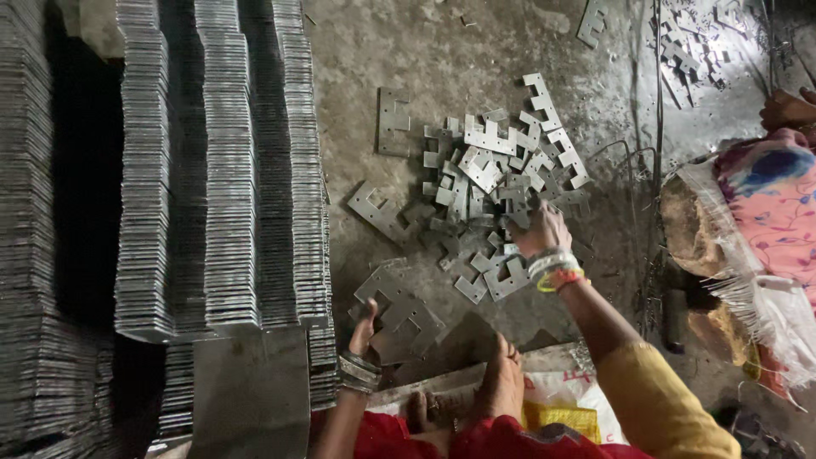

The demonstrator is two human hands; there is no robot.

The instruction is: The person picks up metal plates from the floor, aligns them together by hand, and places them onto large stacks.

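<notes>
Here right hand [539, 228] fingers pinching plate in loose pile [493, 183]; left hand [364, 327] gripping small plate stack [398, 313].

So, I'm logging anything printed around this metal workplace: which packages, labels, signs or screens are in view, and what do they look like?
White woven plastic sack: flat on the floor by the person's knee, bottom centre; white with red markings.
Yellow packet: lying on that sack, rectangular, plain yellow.
Frayed whitish woven sack: right edge, crumpled under brown lumps.
No signs or screens visible.
</notes>
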